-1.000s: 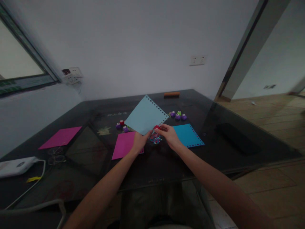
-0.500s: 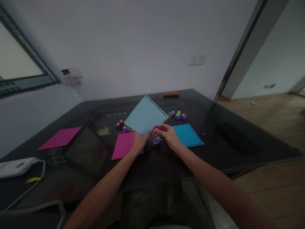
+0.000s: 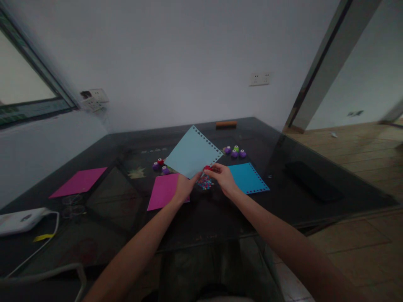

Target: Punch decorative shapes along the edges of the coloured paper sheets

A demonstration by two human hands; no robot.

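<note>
My left hand (image 3: 187, 187) pinches the lower corner of a pale blue sheet of paper (image 3: 192, 152), held raised and tilted over the table. A row of punched holes runs along the sheet's right edge. At the near end of that edge, my right hand (image 3: 224, 178) grips a small red paper punch (image 3: 207, 168), its fingers wrapped partly over it. Below the hands lies a small heap of colourful paper bits (image 3: 205, 183). A pink sheet (image 3: 163, 192) is partly under my left hand, and a bright blue sheet (image 3: 248, 178) with punched edges lies right of my right hand.
Several purple and green punches (image 3: 234, 152) stand behind the blue sheet; purple and red ones (image 3: 160, 164) stand left. Another pink sheet (image 3: 79, 182), glasses (image 3: 74, 206) and a white device with a cable (image 3: 23, 221) are at left. A dark oblong case (image 3: 313, 181) lies right.
</note>
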